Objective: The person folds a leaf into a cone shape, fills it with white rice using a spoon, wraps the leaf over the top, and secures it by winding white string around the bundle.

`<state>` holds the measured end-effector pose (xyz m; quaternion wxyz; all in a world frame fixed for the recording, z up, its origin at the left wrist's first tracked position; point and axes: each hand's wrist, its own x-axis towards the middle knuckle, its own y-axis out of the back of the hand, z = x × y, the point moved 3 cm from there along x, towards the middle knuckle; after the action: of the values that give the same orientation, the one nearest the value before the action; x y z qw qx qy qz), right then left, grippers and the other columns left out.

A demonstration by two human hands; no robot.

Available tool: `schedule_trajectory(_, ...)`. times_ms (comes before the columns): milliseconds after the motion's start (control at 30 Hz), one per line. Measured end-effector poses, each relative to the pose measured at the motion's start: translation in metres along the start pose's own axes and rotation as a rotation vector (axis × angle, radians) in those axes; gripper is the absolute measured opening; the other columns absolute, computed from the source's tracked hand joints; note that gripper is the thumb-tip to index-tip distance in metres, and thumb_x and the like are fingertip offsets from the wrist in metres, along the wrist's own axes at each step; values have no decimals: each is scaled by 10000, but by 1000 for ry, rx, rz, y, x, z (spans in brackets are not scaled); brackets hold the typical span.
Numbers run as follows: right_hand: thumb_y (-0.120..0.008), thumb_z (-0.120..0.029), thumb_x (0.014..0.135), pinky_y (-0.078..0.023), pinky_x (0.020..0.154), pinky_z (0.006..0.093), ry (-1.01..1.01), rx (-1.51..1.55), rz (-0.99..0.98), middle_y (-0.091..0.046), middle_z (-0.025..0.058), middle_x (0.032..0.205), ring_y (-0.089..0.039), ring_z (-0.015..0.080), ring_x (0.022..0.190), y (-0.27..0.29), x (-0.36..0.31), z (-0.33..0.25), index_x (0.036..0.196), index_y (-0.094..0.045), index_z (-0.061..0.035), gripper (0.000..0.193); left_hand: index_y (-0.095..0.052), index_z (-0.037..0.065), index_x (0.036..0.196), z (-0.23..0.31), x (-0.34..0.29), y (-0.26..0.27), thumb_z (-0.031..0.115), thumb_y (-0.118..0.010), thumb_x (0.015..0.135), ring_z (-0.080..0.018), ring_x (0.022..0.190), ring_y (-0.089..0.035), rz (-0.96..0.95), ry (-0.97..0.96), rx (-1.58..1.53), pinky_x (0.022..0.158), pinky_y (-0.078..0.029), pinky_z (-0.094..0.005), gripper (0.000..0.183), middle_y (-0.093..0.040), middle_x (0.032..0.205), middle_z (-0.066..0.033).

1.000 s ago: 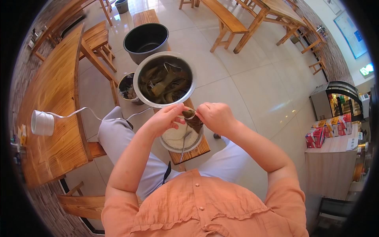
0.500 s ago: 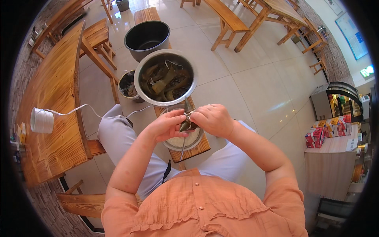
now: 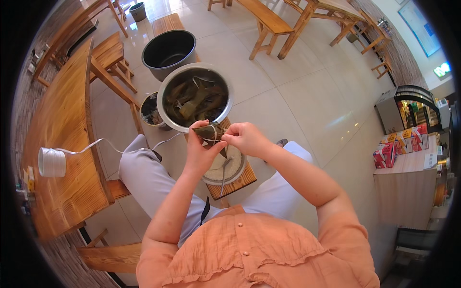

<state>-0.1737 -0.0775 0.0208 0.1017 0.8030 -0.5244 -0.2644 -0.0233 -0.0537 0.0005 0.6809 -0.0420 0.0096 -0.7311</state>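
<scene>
A leaf-wrapped rice dumpling (image 3: 207, 131) rests in my left hand (image 3: 196, 152), held between thumb and fingers, with a pale string wound round its middle. At its right side, my right hand (image 3: 248, 139) pinches the string with thumb and forefinger. Below my hands stands a bowl of white rice (image 3: 232, 169), and a metal spoon (image 3: 224, 166) leans in it. Just beyond the dumpling is a wide metal basin (image 3: 228, 96) of long green leaves (image 3: 197, 98) in liquid. White string (image 3: 113, 146) runs from a spool (image 3: 52, 162) at the left across my knee.
The bowl and basin stand on a wooden bench (image 3: 247, 178) between my legs. Beyond the basin is a dark pot (image 3: 168, 67), with a small bucket (image 3: 152, 113) beside it. A wooden table (image 3: 67, 125) bounds the left side; a counter with boxes (image 3: 401, 192) stands right.
Both hands have moved slightly up and away from me with the dumpling, which now lies tilted differently. The spoon in the rice shows more. The whole view has shifted a little.
</scene>
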Motion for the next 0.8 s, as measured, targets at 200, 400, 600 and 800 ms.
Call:
schedule_trajectory(200,-583,-203,843,-429,558,222,-233,375,-255,-603,13,727,-481,76,580,3,4,-5,868,-637,-19,193,-343,75,1152,-2,3,8,-11,-698,707,-135,862,-561,-54,119,-145,740,-505,-261,575,-502,1016,-63)
schedule_trajectory(400,-567,-93,819,-449,623,229,-28,254,-204,-623,33,797,-542,91,687,20,8,-10,950,-639,-15,169,-362,94,1142,-4,4,19,-43,-588,757,-176,852,-590,27,481,-488,680,-502,-276,468,-543,1000,-73)
schedule_trajectory(600,-559,-23,796,-464,703,255,334,51,97,-625,61,822,-576,129,763,27,23,-22,936,-633,-20,158,-364,78,1147,-6,8,31,-49,-564,761,-297,894,-600,36,524,-565,740,-528,-355,453,-535,1033,-129)
schedule_trajectory(800,-568,-51,768,-477,684,338,602,-139,779,-608,121,810,-582,249,779,54,58,-32,910,-622,-33,153,-377,65,1135,-2,27,66,-41,-556,769,-323,910,-597,191,431,-555,741,-536,-379,421,-541,1037,-148)
